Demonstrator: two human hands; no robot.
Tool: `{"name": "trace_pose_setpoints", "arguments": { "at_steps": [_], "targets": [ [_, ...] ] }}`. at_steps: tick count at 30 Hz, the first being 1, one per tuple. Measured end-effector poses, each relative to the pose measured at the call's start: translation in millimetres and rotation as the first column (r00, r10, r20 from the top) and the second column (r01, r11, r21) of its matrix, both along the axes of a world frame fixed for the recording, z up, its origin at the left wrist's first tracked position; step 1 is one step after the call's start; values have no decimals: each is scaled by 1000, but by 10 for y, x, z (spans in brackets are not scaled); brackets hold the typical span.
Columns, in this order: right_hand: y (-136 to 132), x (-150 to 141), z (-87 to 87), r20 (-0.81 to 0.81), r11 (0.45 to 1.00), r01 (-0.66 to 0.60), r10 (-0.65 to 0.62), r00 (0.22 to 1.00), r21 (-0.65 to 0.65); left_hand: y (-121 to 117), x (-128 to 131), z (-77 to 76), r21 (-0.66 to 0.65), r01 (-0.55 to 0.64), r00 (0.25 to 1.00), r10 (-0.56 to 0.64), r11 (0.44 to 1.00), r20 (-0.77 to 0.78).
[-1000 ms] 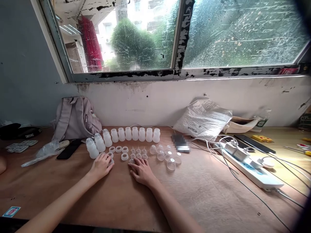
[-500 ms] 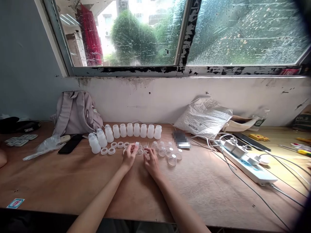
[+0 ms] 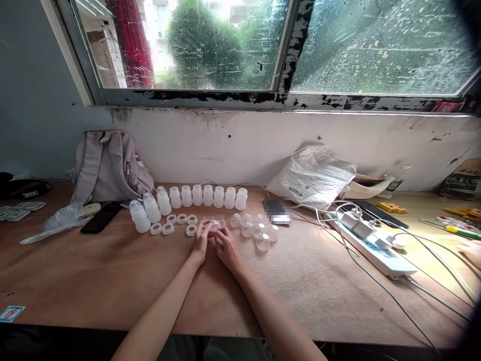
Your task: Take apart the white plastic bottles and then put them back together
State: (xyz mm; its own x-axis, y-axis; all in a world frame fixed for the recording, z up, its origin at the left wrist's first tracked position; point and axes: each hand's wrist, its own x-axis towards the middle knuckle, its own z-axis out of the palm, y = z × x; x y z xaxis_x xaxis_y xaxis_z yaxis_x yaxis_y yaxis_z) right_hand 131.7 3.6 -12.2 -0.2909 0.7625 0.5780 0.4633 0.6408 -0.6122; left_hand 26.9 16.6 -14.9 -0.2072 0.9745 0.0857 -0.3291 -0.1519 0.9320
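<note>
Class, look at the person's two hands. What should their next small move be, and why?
Probably raise the small pale part slightly with both hands before working on it. The left hand and right hand meet at it, partly hiding it, and loose clear pieces stand close by that could be knocked.

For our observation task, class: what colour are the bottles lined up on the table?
Cloudy white bottles, best seen in the head view.

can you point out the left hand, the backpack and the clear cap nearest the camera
Left hand (image 3: pixel 201 241): head view, on the back of the hand.
Backpack (image 3: pixel 106 168): head view, on its body between the straps.
Clear cap (image 3: pixel 262 244): head view, on its side wall.
</note>
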Motion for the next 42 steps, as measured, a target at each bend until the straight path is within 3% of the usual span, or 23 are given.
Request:
{"name": "trace_pose_setpoints", "arguments": {
  "at_steps": [7, 11, 15, 20, 24, 28, 31, 35, 42],
  "targets": [
    [12, 34, -51, -44, 994, 68, -71, 996, -81, -14, 12, 29, -4, 39, 996, -39, 999, -76],
    [37, 22, -78, -179, 970, 186, -213, 960, -153, -12, -11, 39, -14, 60, 992, -61, 998, -109],
    [48, 34, -63, -191, 950, 262, -292, 937, -169, -23, -13, 39, 11, 71, 980, -67, 997, -188],
    [40, 68, -21, -208, 943, 302, -326, 922, -142, -57, 39, 19, 53, 246, 939, -224, 968, -260],
    [47, 80, -6, -330, 945, 258, -314, 890, -203, -54, 53, -7, 40, 253, 941, -236, 967, -242],
    [68, 83, 4, -434, 923, 37, -215, 875, -382, -31, 27, -9, 29, 220, 951, -207, 975, -231],
    [80, 87, 10, -494, 886, -43, -216, 842, -461, -25, 20, 1, 20, 192, 951, -181, 981, -250],
    [90, 93, 10, -518, 872, -32, -261, 815, -489, -39, 35, 15, 16, 167, 946, -156, 986, -285],
    [93, 88, 6, -419, 903, 83, -275, 865, -421, -80, 39, 8, 52, 75, 864, -39, 996, -501]
  ]
}}
